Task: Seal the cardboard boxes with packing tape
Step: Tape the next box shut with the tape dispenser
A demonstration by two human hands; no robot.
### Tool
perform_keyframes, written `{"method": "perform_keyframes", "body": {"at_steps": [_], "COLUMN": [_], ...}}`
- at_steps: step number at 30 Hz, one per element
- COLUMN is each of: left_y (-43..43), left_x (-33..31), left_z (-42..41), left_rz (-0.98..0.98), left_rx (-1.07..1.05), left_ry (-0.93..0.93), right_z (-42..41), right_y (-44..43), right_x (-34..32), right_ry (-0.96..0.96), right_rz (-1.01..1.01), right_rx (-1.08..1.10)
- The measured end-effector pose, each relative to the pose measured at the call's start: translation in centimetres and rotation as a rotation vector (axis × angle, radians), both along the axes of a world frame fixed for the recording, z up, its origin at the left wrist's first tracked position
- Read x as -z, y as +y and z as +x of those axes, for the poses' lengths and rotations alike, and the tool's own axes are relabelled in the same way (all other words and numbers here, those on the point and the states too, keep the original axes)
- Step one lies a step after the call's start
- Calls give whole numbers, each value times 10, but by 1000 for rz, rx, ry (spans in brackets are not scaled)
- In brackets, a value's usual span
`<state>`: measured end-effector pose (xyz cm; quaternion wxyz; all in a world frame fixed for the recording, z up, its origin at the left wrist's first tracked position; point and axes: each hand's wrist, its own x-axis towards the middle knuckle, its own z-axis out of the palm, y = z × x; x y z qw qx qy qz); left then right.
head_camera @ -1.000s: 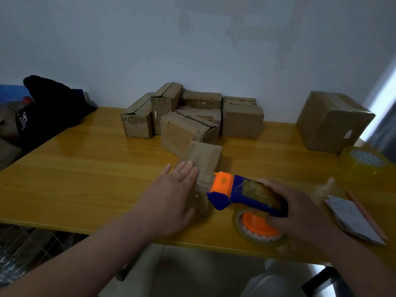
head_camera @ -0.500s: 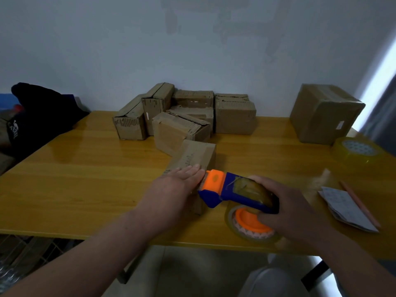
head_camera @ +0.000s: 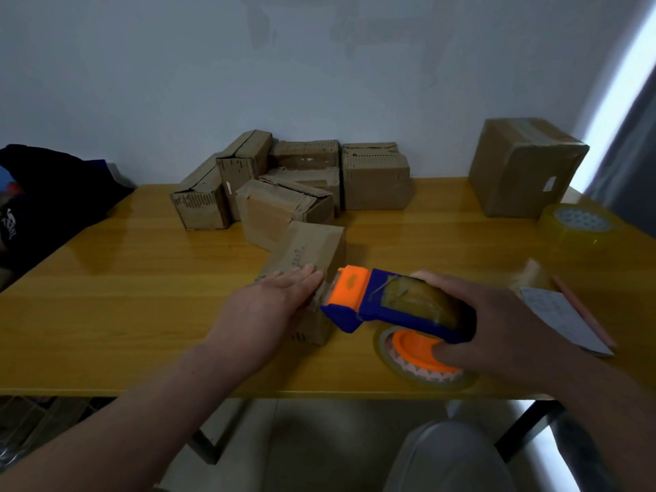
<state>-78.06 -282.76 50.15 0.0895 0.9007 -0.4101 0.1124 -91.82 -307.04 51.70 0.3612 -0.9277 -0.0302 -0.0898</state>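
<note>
The left hand (head_camera: pixel 269 307) lies flat on top of one small box (head_camera: pixel 312 248). Its fingers are straight and close together, pressing down on the near end of the lid. The right hand (head_camera: pixel 497 324) is curled around one tape gun (head_camera: pixel 387 303), which is blue and orange. The thumb is underneath, by the orange wheel that holds the roll of tape (head_camera: pixel 419 360). The orange front of the tape gun sits right at the box's top edge, just beside the left fingertips.

The small box stands on the yellow table (head_camera: pixel 106 296), near the front edge.

Behind it, against the wall, is a pile of boxes (head_camera: pixel 372 179). Six can be counted there, but they overlap, so the count is not certain. One big box (head_camera: pixel 521 168) stands alone at the back right. That makes eight boxes in all.

One spare tape roll (head_camera: pixel 578 221) lies flat in front of the big box. One sheet of paper (head_camera: pixel 561 317) and one pink pencil (head_camera: pixel 582 314) lie just to the right of the right hand. One black bag (head_camera: pixel 53 193) sits at the far left.
</note>
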Motion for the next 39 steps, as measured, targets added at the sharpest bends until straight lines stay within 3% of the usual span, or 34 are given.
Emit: {"method": "perform_keyframes", "body": {"at_steps": [15,26,39], "left_y": [-1,-1,-1], "left_x": [0,2,-1], "left_z": [4,3,4], "left_rz": [-9,-32,-18], "left_rx": [-24,-13,5], "left_ry": [15,1,-12], "right_z": [-9,41,59], "right_y": [-25,11,11], "right_x": [-18,-26,-46], "right_ry": [63,310,573], "right_rz": [-125,-246,-23], "right_rx": [-3,-25,22]}}
